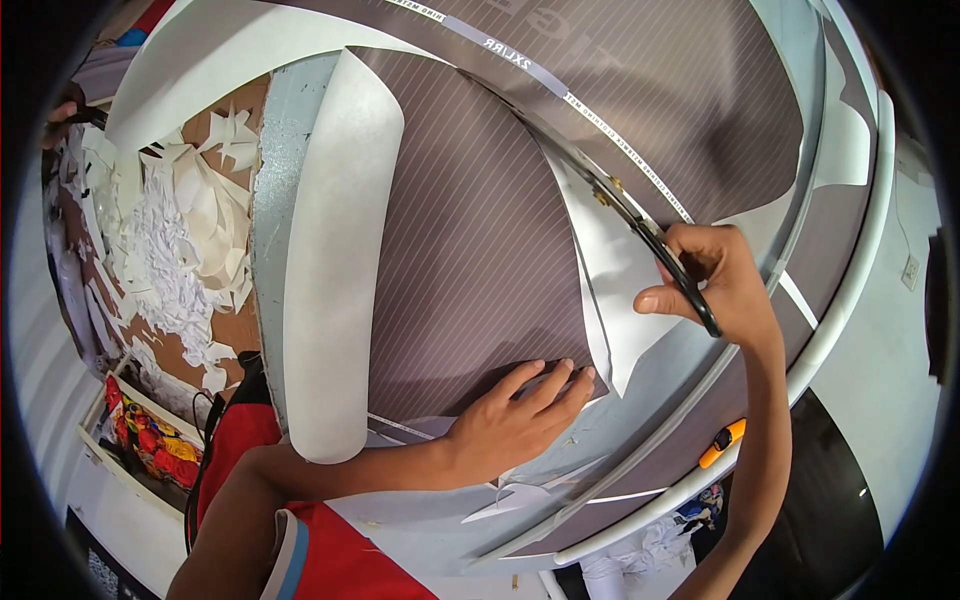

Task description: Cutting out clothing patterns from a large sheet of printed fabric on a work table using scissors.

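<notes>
A large dark brown sheet with thin pale stripes (470, 220) lies across the table, its left end curled over to show a white back (335, 260). My left hand (525, 410) rests flat on the sheet's near right corner, fingers spread. In my right hand (725, 280) are long scissors (625, 208) with black handles and a brass-coloured pivot. Their blades reach up and left along a cut in the sheet, between the striped piece and a printed band (510, 58). A white flap (615, 270) stands beside the cut under the scissors.
White paper scraps (185, 260) are heaped on the brown floor at left. Another person's hand (62, 112) shows at the far left edge. An orange and black cutter (722, 443) lies by the table's white rim (800, 375). Colourful cloth fills a bin (150, 430) at lower left.
</notes>
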A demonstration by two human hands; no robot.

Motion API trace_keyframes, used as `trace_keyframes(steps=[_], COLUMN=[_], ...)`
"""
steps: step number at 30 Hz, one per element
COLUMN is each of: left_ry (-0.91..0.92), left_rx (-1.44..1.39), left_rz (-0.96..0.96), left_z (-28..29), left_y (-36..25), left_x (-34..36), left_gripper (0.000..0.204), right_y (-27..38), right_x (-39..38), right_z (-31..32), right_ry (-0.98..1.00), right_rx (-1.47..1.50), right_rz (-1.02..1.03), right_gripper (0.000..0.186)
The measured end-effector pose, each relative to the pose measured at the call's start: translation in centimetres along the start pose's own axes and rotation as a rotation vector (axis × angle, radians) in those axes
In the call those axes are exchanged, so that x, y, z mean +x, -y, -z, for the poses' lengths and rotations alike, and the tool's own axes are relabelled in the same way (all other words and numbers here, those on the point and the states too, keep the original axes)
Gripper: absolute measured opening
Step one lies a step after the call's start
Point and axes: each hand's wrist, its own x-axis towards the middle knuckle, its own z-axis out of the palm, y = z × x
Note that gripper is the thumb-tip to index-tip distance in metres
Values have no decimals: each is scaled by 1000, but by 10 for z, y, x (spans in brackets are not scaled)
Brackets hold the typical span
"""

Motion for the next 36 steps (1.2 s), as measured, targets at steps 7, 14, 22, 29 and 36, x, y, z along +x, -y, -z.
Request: trace_keyframes(steps=[7, 14, 22, 29, 36], left_ry=[2, -12, -7, -5, -8], left_rx=[44, 9, -13, 12, 2], left_rz=[-9, 5, 5, 1, 14], left_z=[1, 1, 0, -3, -3], left_y=[2, 3, 3, 3, 3], left_x=[1, 0, 1, -2, -2], left_gripper=[37, 36, 37, 39, 43], right_y=[6, 17, 26, 38, 45], right_x=[10, 18, 32, 54, 72], right_z=[2, 6, 18, 39, 53], right_ry=[11, 28, 72, 130, 171], right_rx=[-11, -96, -72, -68, -146], right_rz=[8, -3, 26, -5, 36], right_gripper=[51, 50, 48, 53, 57])
